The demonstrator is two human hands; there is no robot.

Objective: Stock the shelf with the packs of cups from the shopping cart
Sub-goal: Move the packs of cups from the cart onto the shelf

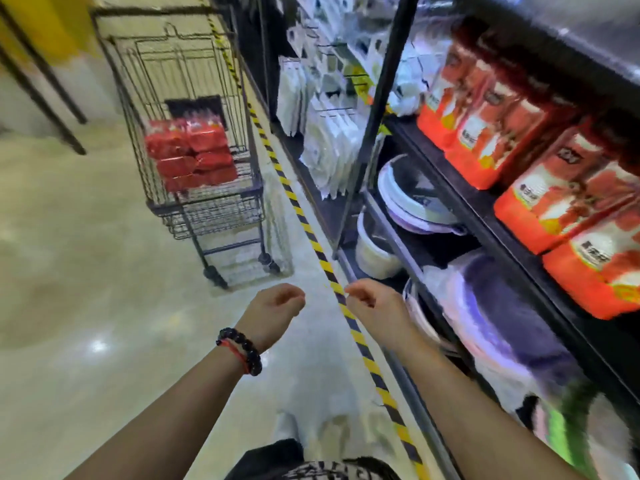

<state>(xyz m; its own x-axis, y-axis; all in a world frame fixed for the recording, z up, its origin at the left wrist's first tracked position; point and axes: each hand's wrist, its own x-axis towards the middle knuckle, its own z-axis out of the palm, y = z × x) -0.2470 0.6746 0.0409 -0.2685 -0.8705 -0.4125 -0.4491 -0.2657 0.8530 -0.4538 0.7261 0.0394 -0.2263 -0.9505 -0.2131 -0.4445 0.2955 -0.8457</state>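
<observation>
Red cup packs (pixel 192 154), about six, in wire cart (pixel 207 209) beyond fingers | left hand (pixel 273 311), right hand (pixel 372 304): loosely curled, empty

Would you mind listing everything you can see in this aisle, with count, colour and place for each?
Shopping cart: one, dark wire, standing on the floor ahead on the left.
Packs of cups in the cart: a stack, count unclear, red, in the cart's basket.
Packs on the shelf: at least five, orange and white, in a row on the right-hand shelf.
Shelf: one dark unit, along the right.
Basins: several, pale white and purple, on the lower shelves.
White packets: many, hanging further down the shelving.
Floor tape: one strip, yellow and black, along the shelf foot.
Bracelet: black beads with a red cord, on the left wrist.
Left hand: loosely curled, holding nothing.
Right hand: loosely curled, holding nothing.
</observation>
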